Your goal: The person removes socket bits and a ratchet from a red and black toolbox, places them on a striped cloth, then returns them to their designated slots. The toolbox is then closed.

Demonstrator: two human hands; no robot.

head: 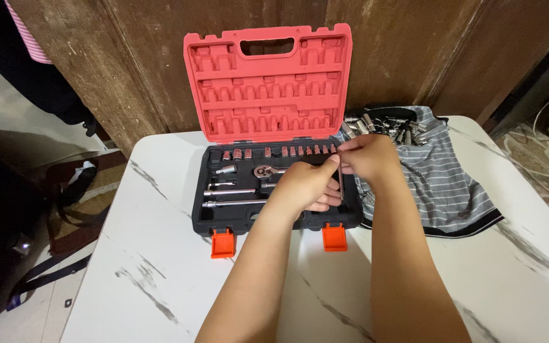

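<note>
Both hands, left hand (305, 184) and right hand (368, 156), pinch a thin rod (340, 181) over the tool case (236, 190).

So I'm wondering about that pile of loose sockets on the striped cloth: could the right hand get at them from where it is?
Probably yes. The right hand is at the case's right edge, right beside the striped cloth, and nothing lies between it and the loose sockets. It is pinching a thin dark tool, though.

Marble-look table (160, 267), striped cloth (443, 184), loose sockets (389, 124)
</note>
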